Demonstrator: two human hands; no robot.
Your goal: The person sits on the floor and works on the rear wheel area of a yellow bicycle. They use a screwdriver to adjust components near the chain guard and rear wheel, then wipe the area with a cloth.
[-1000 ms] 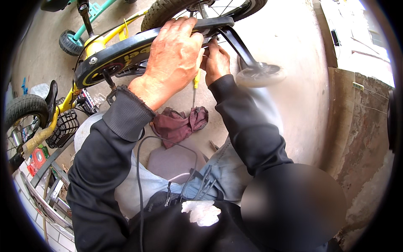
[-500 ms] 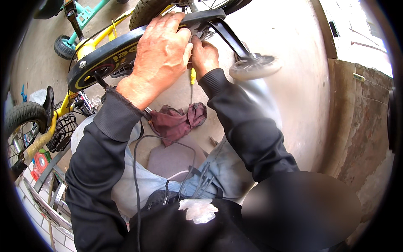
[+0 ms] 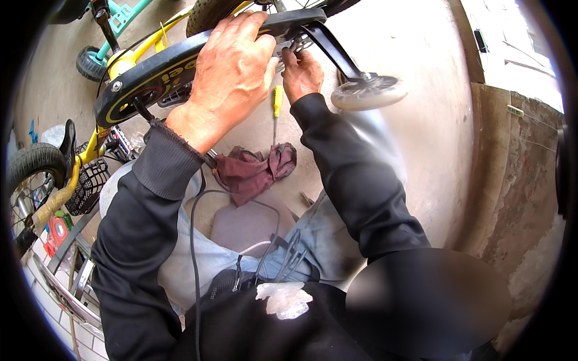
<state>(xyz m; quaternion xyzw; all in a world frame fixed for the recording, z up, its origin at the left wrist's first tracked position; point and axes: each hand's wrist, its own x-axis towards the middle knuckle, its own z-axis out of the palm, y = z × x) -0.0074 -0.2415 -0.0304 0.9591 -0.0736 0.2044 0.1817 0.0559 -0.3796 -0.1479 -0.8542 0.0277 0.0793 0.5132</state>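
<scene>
My left hand (image 3: 232, 75) lies over the black chain guard (image 3: 150, 84) of a small yellow bicycle, its fingers curled over the guard's upper edge. Close beside it, my right hand (image 3: 303, 75) is at the metal parts by the rear wheel hub (image 3: 302, 42), thumb and fingers pinched together. What they hold, if anything, is too small to make out. From that end of the guard a black bracket (image 3: 331, 51) runs down to a training wheel (image 3: 369, 93) with a pale rim. The bicycle's rear tyre (image 3: 201, 19) shows behind the guard.
On the floor below my hands lie a yellow-handled screwdriver (image 3: 277, 103) and a dark red cloth (image 3: 256, 171). At the left are the front tyre (image 3: 39, 165), a black basket (image 3: 86, 186) and a red object (image 3: 55, 234). A turquoise-framed vehicle (image 3: 123, 23) stands beyond. A dark cable (image 3: 194, 265) crosses my lap.
My right hand has moved a little to the right, away from my left hand, uncovering metal parts near the hub. The left hand keeps its place on the chain guard.
</scene>
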